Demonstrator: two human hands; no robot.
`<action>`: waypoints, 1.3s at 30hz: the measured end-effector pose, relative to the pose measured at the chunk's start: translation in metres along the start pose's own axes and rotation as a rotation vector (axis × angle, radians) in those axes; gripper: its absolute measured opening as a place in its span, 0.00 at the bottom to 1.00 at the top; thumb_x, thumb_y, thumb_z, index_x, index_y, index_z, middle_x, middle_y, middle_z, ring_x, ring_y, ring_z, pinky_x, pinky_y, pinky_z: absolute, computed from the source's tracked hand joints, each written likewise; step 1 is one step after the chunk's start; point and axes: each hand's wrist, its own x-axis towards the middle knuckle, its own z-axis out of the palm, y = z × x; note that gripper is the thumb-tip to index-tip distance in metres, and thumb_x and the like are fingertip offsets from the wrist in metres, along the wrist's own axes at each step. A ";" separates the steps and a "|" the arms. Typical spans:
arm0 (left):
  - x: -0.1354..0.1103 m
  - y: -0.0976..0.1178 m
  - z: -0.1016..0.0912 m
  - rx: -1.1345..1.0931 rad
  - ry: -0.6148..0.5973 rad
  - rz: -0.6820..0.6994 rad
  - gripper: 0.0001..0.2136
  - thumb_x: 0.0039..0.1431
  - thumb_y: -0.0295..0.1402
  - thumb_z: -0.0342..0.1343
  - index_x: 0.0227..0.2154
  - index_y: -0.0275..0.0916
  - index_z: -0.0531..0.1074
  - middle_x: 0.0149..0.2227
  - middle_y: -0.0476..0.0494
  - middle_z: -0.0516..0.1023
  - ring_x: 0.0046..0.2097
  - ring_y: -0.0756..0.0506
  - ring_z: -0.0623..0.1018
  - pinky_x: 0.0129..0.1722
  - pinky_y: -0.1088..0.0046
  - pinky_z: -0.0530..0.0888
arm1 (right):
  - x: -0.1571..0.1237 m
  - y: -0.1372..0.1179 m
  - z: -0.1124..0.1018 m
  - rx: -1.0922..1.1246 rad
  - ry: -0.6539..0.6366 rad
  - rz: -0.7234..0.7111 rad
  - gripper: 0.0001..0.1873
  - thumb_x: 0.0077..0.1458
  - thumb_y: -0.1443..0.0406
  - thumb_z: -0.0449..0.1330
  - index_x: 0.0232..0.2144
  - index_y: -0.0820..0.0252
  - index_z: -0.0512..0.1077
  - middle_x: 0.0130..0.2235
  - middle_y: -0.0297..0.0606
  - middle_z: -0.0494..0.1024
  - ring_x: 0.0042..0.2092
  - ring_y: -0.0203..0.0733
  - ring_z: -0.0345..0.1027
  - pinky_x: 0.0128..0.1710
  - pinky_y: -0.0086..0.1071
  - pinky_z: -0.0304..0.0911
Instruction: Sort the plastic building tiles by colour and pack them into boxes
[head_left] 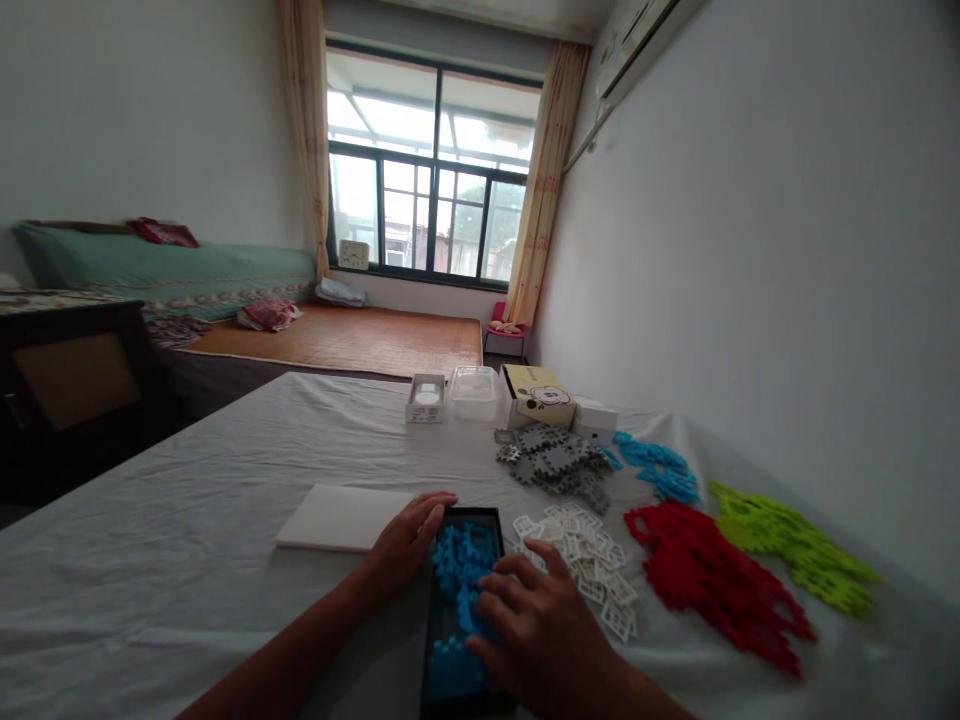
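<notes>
A long black box in front of me holds several blue notched plastic pieces. At the box's upper left edge, my left hand is closed on the rim, its fingers close together. Above the pieces, towards the box's right side, my right hand reaches in with bent fingers spread apart. Its fingertips touch or hover just over the blue pieces; I cannot tell which. It covers part of the box's right edge, and no piece shows clearly gripped in it.
White card-like pieces, grey gear-edged pieces, red pieces, lime-green pieces and more blue pieces lie to the right. A white slab lies left. Behind are a clear tub and a yellow box.
</notes>
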 end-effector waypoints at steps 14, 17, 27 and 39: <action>-0.003 0.015 -0.006 0.062 -0.092 -0.067 0.16 0.62 0.33 0.42 0.49 0.40 0.69 0.48 0.43 0.76 0.50 0.45 0.73 0.52 0.68 0.68 | 0.003 0.051 -0.029 0.133 -0.173 0.201 0.10 0.58 0.65 0.53 0.40 0.52 0.72 0.39 0.36 0.78 0.42 0.42 0.70 0.44 0.36 0.63; -0.002 0.017 -0.008 0.083 -0.109 -0.088 0.16 0.61 0.32 0.43 0.49 0.38 0.70 0.47 0.43 0.76 0.48 0.46 0.74 0.50 0.69 0.69 | 0.001 0.055 -0.023 0.119 -0.175 0.230 0.11 0.58 0.65 0.52 0.41 0.53 0.72 0.39 0.38 0.78 0.42 0.43 0.71 0.44 0.36 0.63; -0.001 0.024 -0.021 0.261 -0.165 -0.118 0.16 0.61 0.35 0.43 0.46 0.40 0.71 0.45 0.42 0.75 0.43 0.46 0.75 0.42 0.73 0.71 | 0.013 0.088 -0.026 0.262 -0.282 0.402 0.17 0.58 0.55 0.49 0.41 0.58 0.70 0.29 0.37 0.78 0.30 0.39 0.71 0.31 0.29 0.60; -0.004 0.024 -0.023 0.355 -0.271 -0.178 0.17 0.61 0.40 0.43 0.50 0.43 0.65 0.39 0.44 0.76 0.37 0.47 0.76 0.37 0.72 0.69 | 0.012 0.054 0.023 0.423 -0.344 0.458 0.34 0.56 0.61 0.48 0.63 0.63 0.46 0.29 0.38 0.80 0.29 0.42 0.72 0.33 0.31 0.64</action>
